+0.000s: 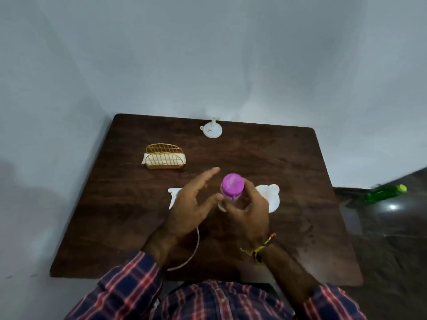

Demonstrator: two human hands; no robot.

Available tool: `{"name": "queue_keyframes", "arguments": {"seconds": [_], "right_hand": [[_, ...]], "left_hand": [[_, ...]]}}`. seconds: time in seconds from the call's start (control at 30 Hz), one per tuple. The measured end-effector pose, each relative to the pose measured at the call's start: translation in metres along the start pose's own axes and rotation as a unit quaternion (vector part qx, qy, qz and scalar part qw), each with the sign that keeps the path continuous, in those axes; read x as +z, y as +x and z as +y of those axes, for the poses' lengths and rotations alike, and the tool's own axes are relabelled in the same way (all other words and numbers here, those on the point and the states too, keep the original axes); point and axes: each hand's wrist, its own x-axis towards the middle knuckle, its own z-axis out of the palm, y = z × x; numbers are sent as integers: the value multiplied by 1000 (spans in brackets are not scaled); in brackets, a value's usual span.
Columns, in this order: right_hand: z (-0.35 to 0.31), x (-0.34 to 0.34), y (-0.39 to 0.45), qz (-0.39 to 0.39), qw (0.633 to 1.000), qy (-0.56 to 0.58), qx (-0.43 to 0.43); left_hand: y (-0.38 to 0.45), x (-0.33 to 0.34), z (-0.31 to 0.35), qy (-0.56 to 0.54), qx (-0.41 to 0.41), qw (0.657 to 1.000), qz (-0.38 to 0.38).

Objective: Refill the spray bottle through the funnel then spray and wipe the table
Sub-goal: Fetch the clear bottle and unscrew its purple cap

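Near the middle of the dark wooden table (265,158), the right hand (248,210) curls its fingers around a clear bottle with a pink cap (233,185), holding it upright, while the left hand (191,204) hovers just beside it with fingers straight and apart, gripping nothing. Behind the left hand lies the white spray head (173,196), its tube (193,252) curving toward the person. At the far edge sits the white funnel (212,130), with a gold napkin holder (164,156) to its left.
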Motion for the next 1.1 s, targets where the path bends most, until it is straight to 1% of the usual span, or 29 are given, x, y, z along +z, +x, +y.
{"name": "queue_keyframes", "arguments": {"seconds": [0.1,0.17,0.23,0.3,0.33,0.47,0.63,0.8,0.87,0.93,1.0,1.03,1.1], "right_hand": [[20,6,-12,-68,998,-2,-13],[32,5,-13,-99,995,-8,-13],[40,3,-12,-114,993,-19,-9],[44,0,-11,-123,992,-22,-10],[46,-3,-10,-124,992,-23,-13],[57,-7,-7,-142,989,-22,-14],[69,-9,-7,-137,990,-30,-19],[65,-6,-4,-114,993,-16,-20],[65,-7,2,-145,989,-8,-14],[70,-8,7,-178,984,6,-15],[74,-9,8,-189,982,15,-22],[76,-9,7,-189,982,16,-23],[78,-7,7,-191,981,10,-21]], "left_hand": [[-2,12,-4,30,53,996,-60],[-3,19,-13,45,47,994,-82],[-4,22,-19,60,24,992,-112],[-5,24,-22,84,15,985,-150],[-5,27,-21,96,14,983,-156],[-4,38,-17,113,4,986,-123],[-7,53,-10,165,16,985,-42],[-6,67,-4,179,-48,981,52],[-2,62,-3,167,-47,984,38],[2,55,-3,140,-31,989,-21],[5,50,-5,141,-9,987,-78],[5,51,-7,149,-4,985,-80],[4,55,-5,172,-40,984,-33]]}}
